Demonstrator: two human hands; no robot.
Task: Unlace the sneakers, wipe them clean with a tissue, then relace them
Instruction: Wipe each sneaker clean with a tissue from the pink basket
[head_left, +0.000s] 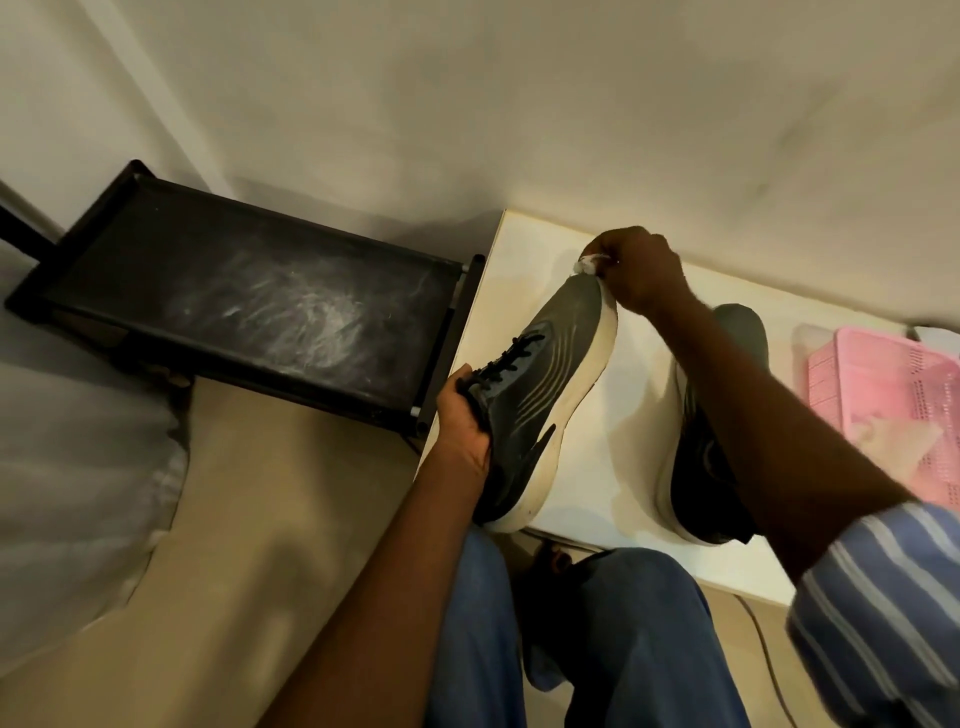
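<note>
One sneaker (540, 384) held tilted, toe pointing away toward tissue (587, 264)

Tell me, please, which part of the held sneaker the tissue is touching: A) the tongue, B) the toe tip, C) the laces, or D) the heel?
B: the right hand presses the white tissue against the toe tip of the sneaker, while the left hand grips it near the collar.

The second sneaker (696, 457) at centre right is largely hidden behind the right forearm. The tissue (589, 263) shows only as a scrap within curled fingers (621, 249). The frame's right edge cuts off the pink basket (883, 395).
</note>
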